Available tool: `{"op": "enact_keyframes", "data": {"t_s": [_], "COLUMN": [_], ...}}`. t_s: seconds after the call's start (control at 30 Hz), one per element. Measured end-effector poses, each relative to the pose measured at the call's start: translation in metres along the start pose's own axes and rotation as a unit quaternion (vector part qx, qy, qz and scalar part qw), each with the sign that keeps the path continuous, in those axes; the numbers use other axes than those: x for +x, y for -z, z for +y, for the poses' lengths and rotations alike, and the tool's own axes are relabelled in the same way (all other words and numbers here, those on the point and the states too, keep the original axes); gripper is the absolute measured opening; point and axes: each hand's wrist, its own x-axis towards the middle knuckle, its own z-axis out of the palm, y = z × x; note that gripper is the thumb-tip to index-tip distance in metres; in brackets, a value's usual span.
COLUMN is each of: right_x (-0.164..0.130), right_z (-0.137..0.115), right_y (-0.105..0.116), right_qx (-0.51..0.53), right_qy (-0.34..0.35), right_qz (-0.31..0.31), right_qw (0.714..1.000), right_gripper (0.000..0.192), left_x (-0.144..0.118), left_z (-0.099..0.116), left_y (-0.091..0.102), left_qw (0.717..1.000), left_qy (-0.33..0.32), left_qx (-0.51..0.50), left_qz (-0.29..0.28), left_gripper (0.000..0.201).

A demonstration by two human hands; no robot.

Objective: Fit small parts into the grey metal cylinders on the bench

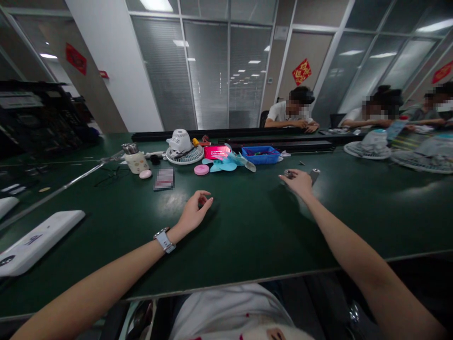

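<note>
From where I stand, the person's right hand is at the far side of the green desk, its fingers pinching a small metallic part, too blurred for me to say exactly what it is. Just to the right of that hand, a grey metal piece stands on the desk. The left hand, with a watch at its wrist, is well apart over the middle, fingers loosely curled, the thumb away from them and nothing in between. Beyond it sit a pink disc, a blue fan blade and a blue tray, with a white fan to the left. Across the desk, a co-worker in white leans forward, forearms resting.
</note>
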Motion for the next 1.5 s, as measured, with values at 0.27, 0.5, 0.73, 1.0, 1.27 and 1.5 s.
{"op": "enact_keyframes", "data": {"t_s": [0.27, 0.5, 0.73, 1.0, 1.27, 1.5], "right_x": [-0.129, -0.158, -0.160, -0.105, 0.007, 0.005], "right_z": [-0.137, -0.147, -0.146, -0.112, 0.010, 0.020], "right_y": [-0.029, -0.030, -0.032, -0.028, 0.001, 0.011], "right_qx": [0.257, 0.242, 0.265, 0.253, 0.001, -0.091], "right_qy": [0.233, 0.285, 0.271, 0.163, -0.056, -0.150], "right_qz": [-0.273, -0.306, -0.318, -0.190, 0.104, 0.030], "right_qw": [0.897, 0.875, 0.869, 0.934, 0.993, 0.984], "right_gripper": [0.063, 0.067, 0.071, 0.059, 0.041, 0.043], "left_x": [-0.011, -0.015, 0.001, 0.011, 0.007, 0.008], "left_z": [0.023, 0.032, 0.030, -0.011, -0.006, -0.016], "left_y": [-0.001, -0.008, 0.006, 0.009, 0.009, 0.007], "left_qw": [0.991, 0.987, 0.995, 0.987, 0.990, 0.998], "left_qy": [-0.118, -0.144, -0.089, -0.077, -0.064, -0.015], "left_qx": [-0.016, -0.017, -0.048, 0.119, 0.111, 0.057], "left_qz": [-0.055, -0.064, -0.020, -0.077, -0.052, 0.002], "left_gripper": [0.043, 0.029, 0.030, 0.027, 0.043, 0.036]}}
